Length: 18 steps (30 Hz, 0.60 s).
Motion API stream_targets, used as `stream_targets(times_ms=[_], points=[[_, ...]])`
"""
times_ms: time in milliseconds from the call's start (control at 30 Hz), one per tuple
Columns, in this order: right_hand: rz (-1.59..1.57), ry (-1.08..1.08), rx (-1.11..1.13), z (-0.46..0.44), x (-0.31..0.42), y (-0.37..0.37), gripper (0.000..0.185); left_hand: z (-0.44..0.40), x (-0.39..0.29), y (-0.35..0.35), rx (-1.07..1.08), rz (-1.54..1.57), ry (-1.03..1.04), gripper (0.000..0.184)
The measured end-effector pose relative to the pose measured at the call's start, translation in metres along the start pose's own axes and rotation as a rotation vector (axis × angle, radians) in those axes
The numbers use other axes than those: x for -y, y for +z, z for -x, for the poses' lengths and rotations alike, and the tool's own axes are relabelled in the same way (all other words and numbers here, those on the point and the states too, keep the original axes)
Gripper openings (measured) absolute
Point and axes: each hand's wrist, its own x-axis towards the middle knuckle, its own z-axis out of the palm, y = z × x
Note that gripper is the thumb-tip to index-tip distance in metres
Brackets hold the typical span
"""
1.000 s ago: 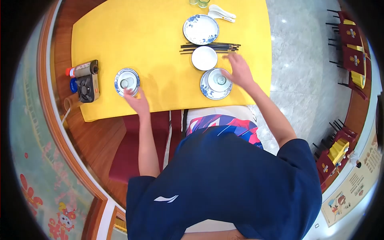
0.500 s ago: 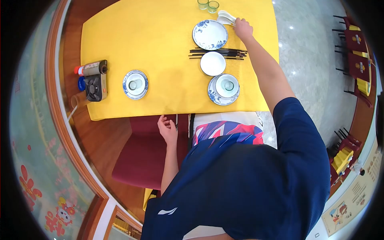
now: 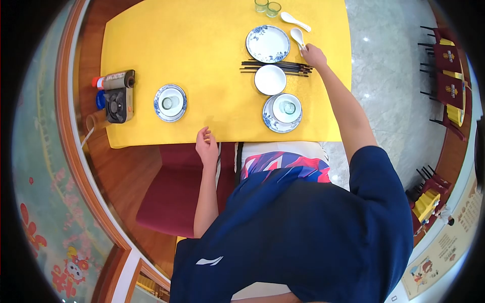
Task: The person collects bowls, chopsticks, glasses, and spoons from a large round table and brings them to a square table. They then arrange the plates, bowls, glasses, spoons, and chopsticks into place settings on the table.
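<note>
My right hand (image 3: 314, 55) is closed on the handle of a white spoon (image 3: 298, 36), right of a blue-patterned plate (image 3: 268, 44). A second white spoon (image 3: 295, 21) lies just beyond. Black chopsticks (image 3: 290, 67) lie between the plate and a white bowl (image 3: 270, 80). Nearer me, another bowl (image 3: 282, 114) with a glass (image 3: 289, 107) inside stands on a patterned plate (image 3: 273, 125). My left hand (image 3: 206, 144) hovers at the table's front edge, fingers loosely apart, holding nothing. To its left, a glass (image 3: 167, 103) sits in a bowl on a small patterned plate (image 3: 171, 117).
Two glasses (image 3: 273, 8) stand at the far side of the yellow table (image 3: 212, 65). A portable stove (image 3: 117, 106) and a canister-like object (image 3: 115, 81) are at the left edge. A maroon chair (image 3: 172, 192) is in front; more chairs (image 3: 447, 55) stand at the right.
My right hand went from near the bowl to the spoons and has drawn one towards me, apart from the other. My left hand moved back from the left setting to the table edge.
</note>
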Motion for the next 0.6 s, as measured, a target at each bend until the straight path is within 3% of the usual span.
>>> stream_targets(times_ms=[133, 267, 333, 400, 567, 600], points=[[-0.220, 0.041, 0.010, 0.040, 0.005, -0.005, 0.032, -0.022, -0.026, 0.027, 0.093, 0.015, 0.051, 0.020], [-0.798, -0.080, 0.090, 0.118, 0.050, -0.014, 0.024, -0.046, -0.038, 0.071, 0.334, 0.403, 0.058, 0.028], [-0.861, -0.118, 0.222, 0.170, 0.088, -0.023, 0.018, -0.046, -0.079, 0.075, 0.525, 0.460, -0.020, 0.030], [-0.948, -0.133, 0.318, 0.198, 0.102, 0.007, 0.017, -0.041, -0.113, 0.079, 0.575, 0.613, -0.139, 0.030], [-1.085, -0.155, 0.349, 0.242, 0.141, 0.031, 0.020, -0.035, -0.097, 0.089, 0.548, 0.661, -0.125, 0.027], [-0.945, -0.196, 0.354, 0.242, 0.143, 0.032, 0.021, -0.033, -0.091, 0.088, 0.496, 0.653, -0.143, 0.025]])
